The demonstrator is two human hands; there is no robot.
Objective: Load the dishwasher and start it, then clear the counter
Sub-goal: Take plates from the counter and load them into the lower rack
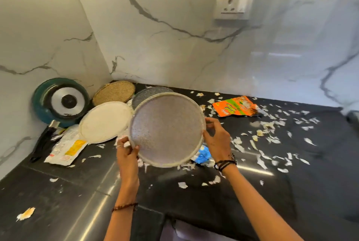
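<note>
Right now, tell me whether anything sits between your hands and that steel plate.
Nothing does: the left hand and right hand already grip opposite rims of the steel plate, held tilted above the counter.

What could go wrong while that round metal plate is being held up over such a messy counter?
The metal plate is held only at its rim by the left hand and right hand, so it might slip. It is tilted, so anything stuck on it could drop onto the counter. Carrying it away might also brush the white plate beside it.
</note>
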